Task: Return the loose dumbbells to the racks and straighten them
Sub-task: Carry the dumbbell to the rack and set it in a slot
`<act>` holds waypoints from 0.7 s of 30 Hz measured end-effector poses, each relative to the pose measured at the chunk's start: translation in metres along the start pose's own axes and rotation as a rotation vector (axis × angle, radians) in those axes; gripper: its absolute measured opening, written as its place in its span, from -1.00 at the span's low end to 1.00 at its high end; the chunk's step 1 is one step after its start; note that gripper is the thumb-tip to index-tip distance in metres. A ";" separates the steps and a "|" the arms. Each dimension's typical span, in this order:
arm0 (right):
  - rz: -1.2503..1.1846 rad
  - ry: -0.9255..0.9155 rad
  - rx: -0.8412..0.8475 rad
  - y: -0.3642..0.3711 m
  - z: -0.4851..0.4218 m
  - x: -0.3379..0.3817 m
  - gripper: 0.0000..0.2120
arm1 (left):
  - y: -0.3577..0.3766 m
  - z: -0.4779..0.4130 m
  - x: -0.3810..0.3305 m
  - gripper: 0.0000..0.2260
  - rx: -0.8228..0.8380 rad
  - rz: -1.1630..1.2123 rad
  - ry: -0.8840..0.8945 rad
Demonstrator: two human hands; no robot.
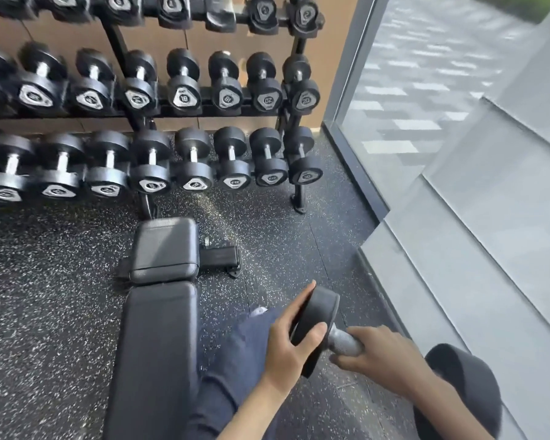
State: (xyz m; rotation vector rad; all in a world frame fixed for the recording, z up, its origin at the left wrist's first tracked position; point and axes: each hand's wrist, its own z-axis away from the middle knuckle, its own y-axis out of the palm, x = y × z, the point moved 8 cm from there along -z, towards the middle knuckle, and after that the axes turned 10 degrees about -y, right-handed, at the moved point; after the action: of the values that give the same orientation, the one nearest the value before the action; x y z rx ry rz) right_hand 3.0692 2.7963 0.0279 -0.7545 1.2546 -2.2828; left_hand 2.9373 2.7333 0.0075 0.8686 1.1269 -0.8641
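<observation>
A black dumbbell (323, 312) with a knurled metal handle is held above the floor at the lower right. My right hand (378, 354) grips its handle. My left hand (291, 339) cups the front head, thumb curled over its rim. Its rear head (464, 385) shows behind my right forearm. The black rack (216, 104) stands ahead against the wall, with three tiers of dumbbells in rows. One slot in the top tier (219, 14) looks bare, though it is blurred.
A black padded bench (159, 312) lies lengthwise on the speckled rubber floor (45, 296), between me and the rack. A glass wall with a grey frame (353, 122) runs along the right. My leg in dark trousers (232, 360) is beside the bench.
</observation>
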 end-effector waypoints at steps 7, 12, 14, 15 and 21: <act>-0.041 0.022 0.053 -0.036 -0.092 -0.003 -0.75 | -0.019 -0.101 -0.017 -0.44 0.073 -0.008 0.014; -0.065 0.020 0.066 -0.071 -0.170 -0.008 -0.67 | -0.038 -0.179 -0.036 -0.47 0.041 -0.036 0.017; -0.047 0.004 0.118 -0.084 -0.195 -0.014 -0.69 | -0.037 -0.208 -0.034 -0.47 0.037 -0.047 -0.036; -0.043 -0.010 0.128 -0.091 -0.209 -0.018 -0.69 | -0.036 -0.220 -0.038 -0.47 0.033 -0.028 -0.035; -0.001 -0.098 0.180 -0.132 -0.291 -0.062 -0.75 | -0.020 -0.308 -0.044 -0.45 -0.056 -0.028 -0.055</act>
State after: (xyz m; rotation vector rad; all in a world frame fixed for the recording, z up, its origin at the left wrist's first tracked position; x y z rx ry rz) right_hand 2.9160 3.0822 -0.0035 -0.7905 0.9896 -2.2924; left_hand 2.7941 3.0090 -0.0143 0.7805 1.1119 -0.8705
